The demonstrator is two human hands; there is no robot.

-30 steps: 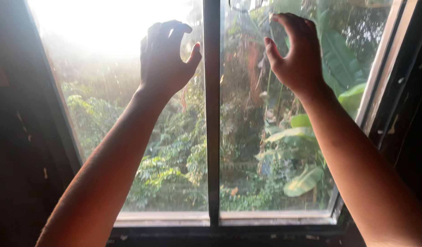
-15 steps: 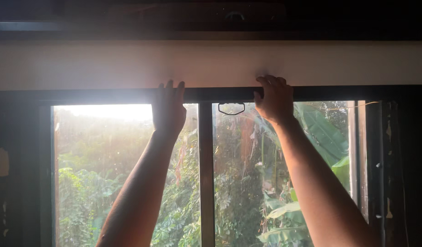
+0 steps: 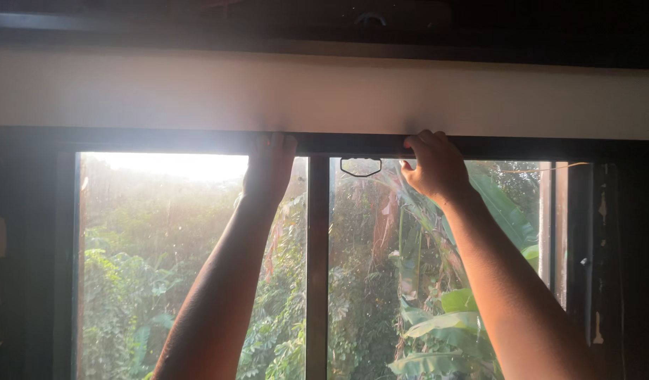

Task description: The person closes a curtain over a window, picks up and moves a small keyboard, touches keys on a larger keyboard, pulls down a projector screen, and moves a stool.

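Window frame [image 3: 317, 144] unchanged: both hands' fingers (left [image 3: 269, 169], right [image 3: 433, 165]) still grasp it.

Both forearms are showing bare, no sleeves reaching them; the left hand [image 3: 269, 165] and right hand [image 3: 434, 165] are wearing nothing.

Smudged glass pane [image 3: 191, 267], dark frame [image 3: 317, 281]
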